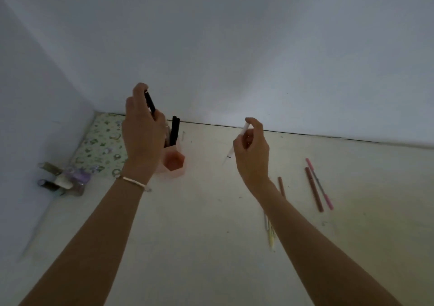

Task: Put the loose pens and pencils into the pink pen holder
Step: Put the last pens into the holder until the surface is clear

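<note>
The pink pen holder [175, 162] stands on the pale table near the back wall, with two black pens [174, 132] upright in it. My left hand [143, 134] hovers right above and in front of the holder, gripping a black pen [150, 102] that points steeply down. My right hand [252, 150] is raised to the right of the holder and pinches a white pen [237, 145] tilted tip-down. Loose on the table lie a brown pencil [314, 189], a pink-ended pen [319, 183], a short brown pencil [281, 186] and pale yellow pens [271, 235] partly hidden under my right forearm.
A floral-patterned pad [101, 143] lies in the back left corner. Small bottles and a purple container [63, 179] sit against the left wall. White walls close the table at the back and left.
</note>
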Available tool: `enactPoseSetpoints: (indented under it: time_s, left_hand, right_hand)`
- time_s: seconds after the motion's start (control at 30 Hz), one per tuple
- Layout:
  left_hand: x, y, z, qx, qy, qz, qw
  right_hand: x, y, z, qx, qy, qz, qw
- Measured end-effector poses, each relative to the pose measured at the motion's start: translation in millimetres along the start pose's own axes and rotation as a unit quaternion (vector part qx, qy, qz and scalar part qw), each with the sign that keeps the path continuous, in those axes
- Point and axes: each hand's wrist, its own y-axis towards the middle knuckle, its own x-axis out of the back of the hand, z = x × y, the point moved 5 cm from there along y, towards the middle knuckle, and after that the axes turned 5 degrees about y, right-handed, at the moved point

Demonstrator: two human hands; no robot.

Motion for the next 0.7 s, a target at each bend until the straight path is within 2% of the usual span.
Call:
enactPoseSetpoints:
  time_s: [0.13,0.23,0.3,0.43,0.53,0.63,0.7]
  left_hand:
    - [-22.9,7.9,18.7,-0.011,0.118,0.106,0.987]
    - [-26.2,11.4,25.5,-0.029,0.225,0.135,0.965]
    - [-18.5,15.5,28.5,-0.011,0.212,0.125,0.969]
    - [5.0,25.6,32.4,-0.004,0.166,0.055,0.985]
    - [15.6,29.6,32.4,0.006,0.128,0.056,0.990]
    - [17.8,23.0,29.5,0.009,0.087,0.082,0.993]
    - [19.2,17.0,24.9,0.011,0.066,0.080,0.994]
  right_hand:
    - [-22.6,4.5,16.5,0.032,0.014,0.013,0.999]
    - [-42.2,5.2,26.4,0.046,0.021,0.026,0.998]
    - [-56.2,7.4,34.1,0.062,0.028,0.041,0.997]
    - [-89.9,11.8,48.0,0.089,0.020,0.078,0.993]
    - [-116.4,7.3,49.4,0.135,-0.061,0.129,0.980]
    - [-135.5,-5.1,39.3,0.172,-0.148,0.213,0.950]
    - [-134.3,-12.5,36.8,0.195,-0.153,0.230,0.941]
